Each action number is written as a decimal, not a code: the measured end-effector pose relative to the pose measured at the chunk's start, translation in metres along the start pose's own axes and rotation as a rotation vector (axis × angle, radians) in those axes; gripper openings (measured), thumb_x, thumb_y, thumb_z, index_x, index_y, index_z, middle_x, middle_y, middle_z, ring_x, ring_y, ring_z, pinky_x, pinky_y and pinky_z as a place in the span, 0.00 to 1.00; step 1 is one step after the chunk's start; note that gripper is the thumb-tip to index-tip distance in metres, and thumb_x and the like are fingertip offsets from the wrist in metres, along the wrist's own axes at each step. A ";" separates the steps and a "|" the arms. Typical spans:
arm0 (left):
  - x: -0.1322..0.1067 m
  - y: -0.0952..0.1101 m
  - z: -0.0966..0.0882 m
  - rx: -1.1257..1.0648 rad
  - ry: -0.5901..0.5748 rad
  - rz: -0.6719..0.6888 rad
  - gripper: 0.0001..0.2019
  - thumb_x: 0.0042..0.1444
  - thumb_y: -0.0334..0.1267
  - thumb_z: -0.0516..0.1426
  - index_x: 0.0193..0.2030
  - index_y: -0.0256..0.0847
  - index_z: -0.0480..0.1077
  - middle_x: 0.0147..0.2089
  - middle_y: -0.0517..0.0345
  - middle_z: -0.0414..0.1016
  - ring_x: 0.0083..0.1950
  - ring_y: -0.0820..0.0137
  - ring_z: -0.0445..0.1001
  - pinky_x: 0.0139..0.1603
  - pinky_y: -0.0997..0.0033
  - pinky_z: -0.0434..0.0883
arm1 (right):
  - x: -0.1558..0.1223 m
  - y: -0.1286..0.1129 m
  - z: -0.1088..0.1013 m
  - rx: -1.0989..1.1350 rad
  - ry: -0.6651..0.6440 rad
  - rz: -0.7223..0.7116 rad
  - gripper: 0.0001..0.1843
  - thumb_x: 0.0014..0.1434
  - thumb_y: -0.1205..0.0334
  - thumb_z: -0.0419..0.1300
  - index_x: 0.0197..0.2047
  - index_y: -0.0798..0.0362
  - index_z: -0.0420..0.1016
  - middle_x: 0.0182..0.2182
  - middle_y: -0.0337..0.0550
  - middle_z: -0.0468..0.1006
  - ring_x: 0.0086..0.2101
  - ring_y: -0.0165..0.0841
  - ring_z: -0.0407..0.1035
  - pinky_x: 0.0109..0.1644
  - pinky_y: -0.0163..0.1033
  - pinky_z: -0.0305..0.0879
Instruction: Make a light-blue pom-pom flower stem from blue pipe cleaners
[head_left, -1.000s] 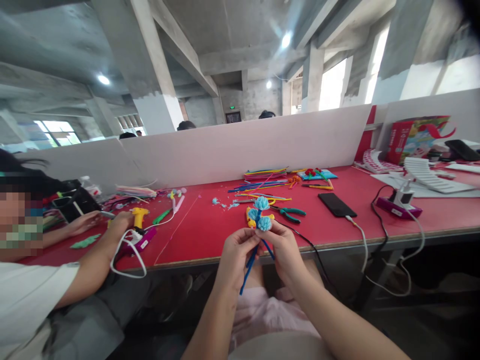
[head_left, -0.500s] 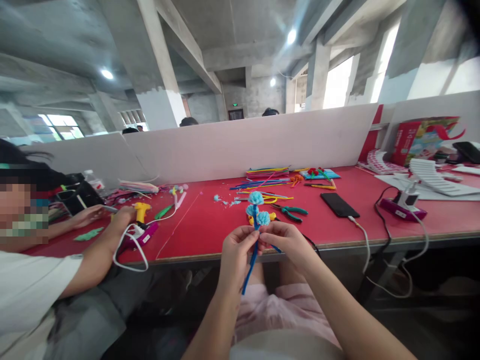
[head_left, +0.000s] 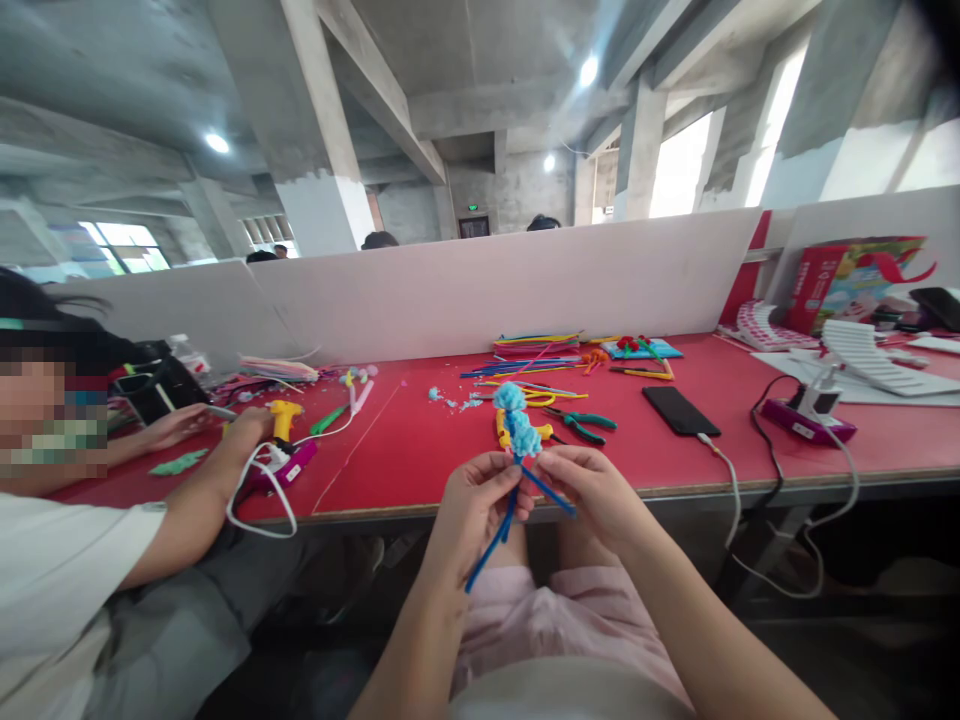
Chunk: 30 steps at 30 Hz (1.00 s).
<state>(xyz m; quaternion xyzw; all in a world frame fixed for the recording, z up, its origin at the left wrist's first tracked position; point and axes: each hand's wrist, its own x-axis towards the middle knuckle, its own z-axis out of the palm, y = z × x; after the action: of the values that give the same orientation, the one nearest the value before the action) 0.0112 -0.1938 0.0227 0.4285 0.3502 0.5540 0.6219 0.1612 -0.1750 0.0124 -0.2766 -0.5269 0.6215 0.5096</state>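
My left hand (head_left: 480, 498) pinches the blue pipe-cleaner stems (head_left: 489, 560) of a small bunch of light-blue fluffy flowers (head_left: 510, 397), held upright over the table's front edge. Below its fingers the stems spread, and one slants out to the right. My right hand (head_left: 596, 488) is closed in a pinch beside the lower right flower (head_left: 527, 441), with its fingertips against the base of that bloom. The exact spot they grip is partly hidden. Behind the flowers lies a yellow glue gun (head_left: 546, 432), mostly covered by them.
Green-handled pliers (head_left: 589, 428), a phone (head_left: 681, 410) and bundled pipe cleaners (head_left: 536, 347) lie on the red table (head_left: 420, 455). A purple power strip (head_left: 806, 422) with cables stands right. At left a co-worker's arm (head_left: 199, 500) rests near another yellow glue gun (head_left: 284, 420).
The flowers have tilted and drawn closer together. The stem ends have swung left and fanned out below my left hand. My right hand has shifted slightly right, towards the lower bloom.
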 end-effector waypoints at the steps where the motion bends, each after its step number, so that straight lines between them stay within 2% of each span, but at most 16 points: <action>1: 0.000 0.000 -0.002 -0.033 -0.027 -0.036 0.09 0.45 0.34 0.64 0.29 0.31 0.71 0.22 0.58 0.72 0.20 0.79 0.68 0.19 0.82 0.66 | 0.001 0.001 -0.001 0.016 -0.002 -0.015 0.11 0.49 0.56 0.65 0.29 0.56 0.77 0.25 0.40 0.75 0.27 0.30 0.67 0.37 0.36 0.61; 5: 0.002 -0.003 -0.005 -0.117 -0.089 -0.158 0.08 0.44 0.34 0.65 0.28 0.30 0.72 0.21 0.59 0.71 0.18 0.82 0.66 0.16 0.86 0.61 | 0.004 0.006 -0.005 0.086 -0.036 -0.002 0.09 0.43 0.63 0.69 0.31 0.54 0.77 0.27 0.38 0.76 0.29 0.29 0.69 0.41 0.36 0.62; 11: 0.003 -0.008 -0.003 -0.148 -0.090 -0.239 0.08 0.44 0.34 0.64 0.30 0.30 0.73 0.21 0.59 0.70 0.17 0.83 0.65 0.15 0.87 0.60 | 0.006 0.021 -0.003 0.206 -0.125 0.009 0.08 0.47 0.64 0.66 0.32 0.55 0.74 0.24 0.37 0.75 0.25 0.29 0.69 0.36 0.36 0.63; 15: 0.004 -0.011 -0.001 -0.105 0.001 -0.122 0.08 0.45 0.35 0.63 0.28 0.31 0.72 0.21 0.58 0.71 0.19 0.81 0.67 0.18 0.85 0.63 | 0.003 0.027 0.001 0.104 0.000 -0.118 0.08 0.50 0.62 0.65 0.31 0.52 0.69 0.24 0.36 0.73 0.25 0.30 0.68 0.32 0.36 0.63; 18: 0.004 -0.013 0.001 -0.014 0.071 -0.015 0.09 0.46 0.36 0.62 0.27 0.32 0.70 0.21 0.58 0.71 0.19 0.79 0.67 0.18 0.82 0.64 | -0.002 0.027 0.005 -0.191 0.105 -0.290 0.06 0.53 0.61 0.62 0.30 0.52 0.69 0.26 0.38 0.73 0.28 0.32 0.68 0.34 0.38 0.65; 21: 0.006 -0.014 0.003 0.046 0.098 0.028 0.09 0.46 0.37 0.62 0.27 0.34 0.68 0.20 0.59 0.71 0.18 0.77 0.67 0.17 0.81 0.64 | -0.010 0.027 0.006 -0.666 0.259 -0.574 0.01 0.56 0.65 0.59 0.32 0.52 0.71 0.27 0.41 0.72 0.30 0.33 0.67 0.35 0.39 0.64; 22: 0.006 -0.013 0.003 0.056 0.093 0.031 0.09 0.45 0.37 0.62 0.27 0.34 0.67 0.19 0.60 0.70 0.18 0.77 0.67 0.17 0.80 0.63 | -0.013 0.026 0.005 -0.827 0.276 -0.685 0.03 0.57 0.67 0.58 0.35 0.52 0.72 0.29 0.42 0.73 0.31 0.34 0.66 0.36 0.40 0.63; 25: 0.007 -0.008 0.000 0.092 0.056 0.012 0.09 0.44 0.37 0.62 0.27 0.35 0.67 0.17 0.62 0.68 0.17 0.77 0.66 0.17 0.80 0.63 | -0.019 0.016 0.003 -1.217 0.153 -0.926 0.12 0.58 0.70 0.54 0.45 0.52 0.71 0.36 0.47 0.75 0.35 0.36 0.66 0.40 0.42 0.63; 27: 0.007 -0.001 -0.002 0.135 0.031 -0.010 0.09 0.44 0.37 0.62 0.28 0.35 0.67 0.17 0.62 0.68 0.17 0.77 0.66 0.17 0.80 0.62 | -0.023 0.003 0.000 -1.425 0.067 -0.964 0.15 0.58 0.69 0.54 0.49 0.53 0.70 0.39 0.49 0.75 0.38 0.37 0.66 0.44 0.45 0.62; 30: 0.006 0.014 -0.003 0.189 -0.032 -0.069 0.08 0.45 0.37 0.61 0.27 0.34 0.68 0.19 0.60 0.69 0.17 0.78 0.65 0.16 0.82 0.60 | -0.026 -0.023 -0.003 -1.637 -0.058 -1.012 0.17 0.57 0.69 0.54 0.50 0.52 0.70 0.41 0.47 0.75 0.41 0.38 0.65 0.52 0.51 0.57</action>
<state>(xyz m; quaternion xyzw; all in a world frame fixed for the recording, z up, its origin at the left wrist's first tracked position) 0.0041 -0.1871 0.0344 0.4818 0.4054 0.4899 0.6030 0.1804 -0.1994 0.0283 -0.2712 -0.8665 -0.2256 0.3531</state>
